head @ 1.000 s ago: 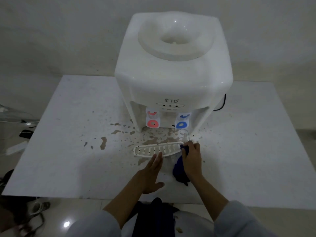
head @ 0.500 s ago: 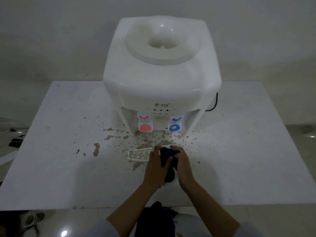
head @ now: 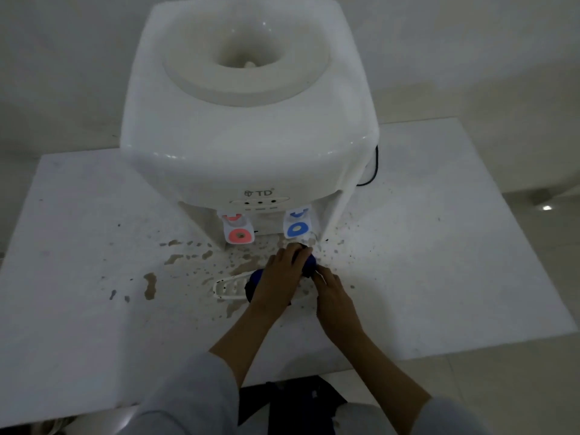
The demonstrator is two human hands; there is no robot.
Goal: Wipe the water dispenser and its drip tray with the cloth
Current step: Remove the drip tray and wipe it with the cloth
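Head view: pressing cloth (head: 309, 262) onto drip tray (head: 227, 285), left hand (head: 276, 277) gripping it, right hand (head: 329, 288) pinching tray's edge (splatter everywhere), water dispenser (head: 244, 127) seemingly unwiped.

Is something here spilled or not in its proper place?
Yes. Brown splashes and puddles stain the white table in front of the water dispenser. The drip tray lies loose on the table, out of the dispenser, under the left hand, which presses the blue cloth on it.
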